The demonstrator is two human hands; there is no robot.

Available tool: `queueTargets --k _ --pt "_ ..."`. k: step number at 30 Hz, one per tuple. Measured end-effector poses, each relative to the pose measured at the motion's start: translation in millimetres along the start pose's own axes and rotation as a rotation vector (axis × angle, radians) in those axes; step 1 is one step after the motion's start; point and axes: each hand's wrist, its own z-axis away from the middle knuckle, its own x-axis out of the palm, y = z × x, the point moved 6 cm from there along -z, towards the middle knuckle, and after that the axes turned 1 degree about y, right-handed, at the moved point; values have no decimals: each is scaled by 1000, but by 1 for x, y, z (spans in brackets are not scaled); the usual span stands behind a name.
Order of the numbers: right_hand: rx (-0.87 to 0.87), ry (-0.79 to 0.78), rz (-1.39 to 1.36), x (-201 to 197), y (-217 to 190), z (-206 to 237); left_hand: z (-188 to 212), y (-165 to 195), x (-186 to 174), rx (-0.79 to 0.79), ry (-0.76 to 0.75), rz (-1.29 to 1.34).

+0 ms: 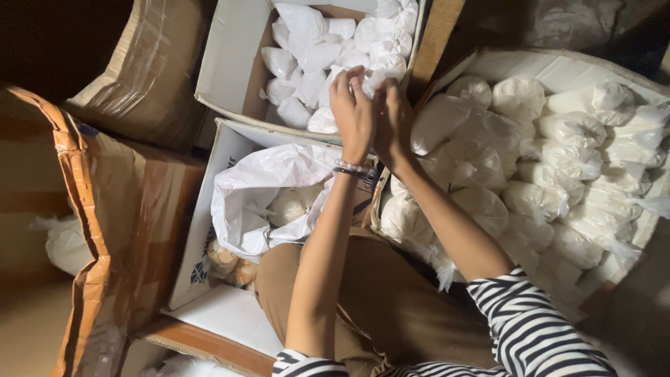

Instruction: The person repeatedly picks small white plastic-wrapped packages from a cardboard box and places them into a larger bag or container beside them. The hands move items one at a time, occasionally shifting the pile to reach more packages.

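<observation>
My left hand, with a beaded bracelet on its wrist, and my right hand are raised close together. Both pinch the top of a small clear bag of white powder. They hover over the near edge of an open cardboard box that is filled with several similar small white packets. Both arms reach up from striped sleeves at the bottom of the view.
A wide box on the right holds several larger bags of white powder. Below my hands, another box contains an open white plastic liner. Brown taped cartons stand at the left.
</observation>
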Motion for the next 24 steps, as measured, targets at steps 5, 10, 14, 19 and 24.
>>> queueTargets --k 5,10,14,19,24 --pt "99 5 -40 -40 -21 13 22 39 8 65 -58 45" --pt "125 71 -170 -82 -30 24 43 76 24 138 -136 90" --pt "54 138 -152 -108 -32 29 57 94 40 135 -218 131" --pt "121 171 -111 -128 -18 40 73 105 63 115 -289 163" --pt "214 240 -478 -140 14 48 88 108 86 107 -362 137"
